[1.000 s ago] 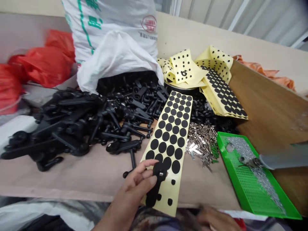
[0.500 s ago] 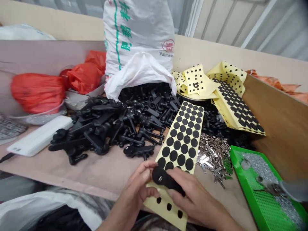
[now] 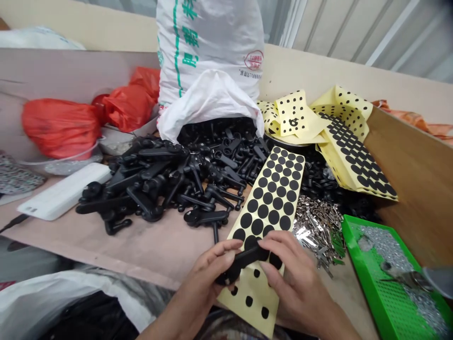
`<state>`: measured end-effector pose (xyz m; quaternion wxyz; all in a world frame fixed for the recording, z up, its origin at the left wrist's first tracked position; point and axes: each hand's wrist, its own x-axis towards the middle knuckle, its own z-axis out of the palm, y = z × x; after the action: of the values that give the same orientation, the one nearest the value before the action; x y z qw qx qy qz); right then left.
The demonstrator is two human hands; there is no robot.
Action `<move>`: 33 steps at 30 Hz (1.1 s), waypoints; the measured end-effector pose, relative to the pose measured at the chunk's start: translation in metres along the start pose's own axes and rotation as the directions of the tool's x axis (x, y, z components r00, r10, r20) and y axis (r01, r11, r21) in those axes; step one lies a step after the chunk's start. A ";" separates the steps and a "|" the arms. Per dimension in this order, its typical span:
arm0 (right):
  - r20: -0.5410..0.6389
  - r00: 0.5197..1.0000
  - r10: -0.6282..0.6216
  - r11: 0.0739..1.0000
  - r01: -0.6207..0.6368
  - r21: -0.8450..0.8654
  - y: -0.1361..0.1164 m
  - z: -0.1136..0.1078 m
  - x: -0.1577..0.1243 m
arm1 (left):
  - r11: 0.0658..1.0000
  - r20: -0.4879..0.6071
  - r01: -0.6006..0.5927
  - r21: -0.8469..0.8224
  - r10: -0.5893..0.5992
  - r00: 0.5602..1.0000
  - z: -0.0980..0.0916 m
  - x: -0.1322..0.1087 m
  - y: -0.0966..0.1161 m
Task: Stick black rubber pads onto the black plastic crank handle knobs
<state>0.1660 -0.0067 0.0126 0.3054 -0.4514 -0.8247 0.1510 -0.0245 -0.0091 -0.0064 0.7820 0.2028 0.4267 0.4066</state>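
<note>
at the left, a knotted-looking red bag (image 3: 60, 127) bulges over a clear tub (image 3: 76, 165), and a second red bag (image 3: 125, 108) sits just behind it to the right. in front lies a long white case (image 3: 63, 191), a dark cord (image 3: 16, 221) running from its near end. a tall white sack (image 3: 219, 52) with green lettering and a red oval mark stands near the back wall (image 3: 304, 66). at the right, a brown board (image 3: 421, 174) leans at a slant, orange plastic (image 3: 417, 120) behind it, ribbed panels (image 3: 354, 30) above.
</note>
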 end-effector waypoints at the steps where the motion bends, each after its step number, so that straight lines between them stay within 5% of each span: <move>1: -0.042 0.999 -0.005 1.000 0.006 0.015 -0.001 0.002 -0.002 | 1.000 -0.019 -0.003 -0.022 0.002 1.000 0.001 -0.001 -0.001; 8: -0.195 0.976 -0.101 0.991 0.081 -0.108 -0.015 0.018 -0.003 | 0.987 -0.062 -0.029 -0.160 0.019 0.998 0.010 0.003 -0.010; 14: -0.154 0.977 -0.145 0.985 0.128 -0.115 -0.015 0.030 -0.003 | 0.958 -0.054 -0.030 -0.285 0.015 0.998 0.019 0.004 -0.011; 20: -0.148 0.981 -0.127 0.984 0.106 -0.144 -0.011 0.034 -0.008 | 0.965 0.011 -0.024 -0.261 0.028 1.000 0.016 0.003 -0.011; 33: -0.150 0.983 -0.109 0.990 0.094 -0.106 -0.008 0.040 -0.011 | 0.976 -0.035 -0.023 -0.216 0.016 0.999 0.015 0.001 -0.016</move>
<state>0.1399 -0.0197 -0.0176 0.3533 -0.4336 -0.8269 0.0588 -0.0046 -0.0173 -0.0090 0.7882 0.1139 0.3909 0.4615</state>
